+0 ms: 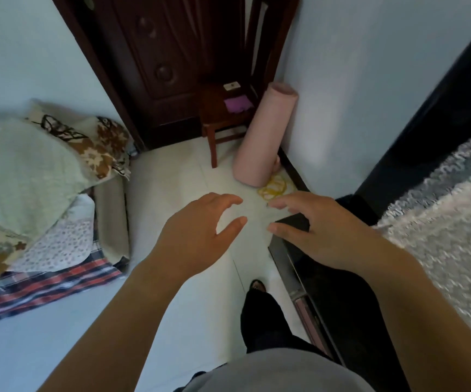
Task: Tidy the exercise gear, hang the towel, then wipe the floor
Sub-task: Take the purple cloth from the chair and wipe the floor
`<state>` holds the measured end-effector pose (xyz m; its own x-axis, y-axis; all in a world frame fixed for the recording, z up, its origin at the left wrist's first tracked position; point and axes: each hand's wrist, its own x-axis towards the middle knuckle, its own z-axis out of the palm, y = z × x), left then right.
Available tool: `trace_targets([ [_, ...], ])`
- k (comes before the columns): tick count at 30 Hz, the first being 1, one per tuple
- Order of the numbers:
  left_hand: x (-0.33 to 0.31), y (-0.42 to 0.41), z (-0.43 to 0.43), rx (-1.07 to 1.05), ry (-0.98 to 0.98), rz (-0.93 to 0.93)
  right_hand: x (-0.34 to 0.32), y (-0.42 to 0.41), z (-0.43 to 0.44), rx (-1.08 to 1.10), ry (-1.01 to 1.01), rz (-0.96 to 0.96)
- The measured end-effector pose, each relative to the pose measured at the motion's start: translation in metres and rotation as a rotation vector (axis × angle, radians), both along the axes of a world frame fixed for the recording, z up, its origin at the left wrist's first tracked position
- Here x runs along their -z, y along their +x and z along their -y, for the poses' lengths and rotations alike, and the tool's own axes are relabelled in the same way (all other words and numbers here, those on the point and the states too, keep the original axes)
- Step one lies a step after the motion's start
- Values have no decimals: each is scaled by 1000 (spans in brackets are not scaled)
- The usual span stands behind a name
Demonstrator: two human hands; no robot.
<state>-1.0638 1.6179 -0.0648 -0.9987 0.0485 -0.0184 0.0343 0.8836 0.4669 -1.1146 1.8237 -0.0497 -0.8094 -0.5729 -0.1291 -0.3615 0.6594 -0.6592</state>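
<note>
Palms down, my left hand (pixel 194 230) and right hand (pixel 322 233) hovered loosely spread, gripping nothing, above the floor (pixel 178 179); the pink rolled mat (pixel 262 137) stood beside the yellow cord (pixel 274 189).

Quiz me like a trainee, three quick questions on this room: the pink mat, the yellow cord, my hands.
1. True or false: the pink rolled mat lies flat on the floor.
2. The yellow cord is: A hanging up, B loose on the floor by the mat's foot, C wound round the mat.
3. What do the left hand and right hand hold?
Key: 1 false, it stands on end; 2 B; 3 nothing.
</note>
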Motion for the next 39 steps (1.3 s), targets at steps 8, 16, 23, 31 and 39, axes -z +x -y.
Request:
trace_targets([
  [8,-1,-166,45,-48,24,47,3,-183,51,-97,46,45],
  [16,14,-258,113,-133,56,70,18,-301,124,-169,66,63],
  [23,32,-366,196,-64,51,99,33,-394,207,-131,110,90],
  [31,18,-523,287,150,39,83,19,-502,281,100,75,26],
  [39,20,-656,313,281,77,123,22,-598,311,222,41,66],
])
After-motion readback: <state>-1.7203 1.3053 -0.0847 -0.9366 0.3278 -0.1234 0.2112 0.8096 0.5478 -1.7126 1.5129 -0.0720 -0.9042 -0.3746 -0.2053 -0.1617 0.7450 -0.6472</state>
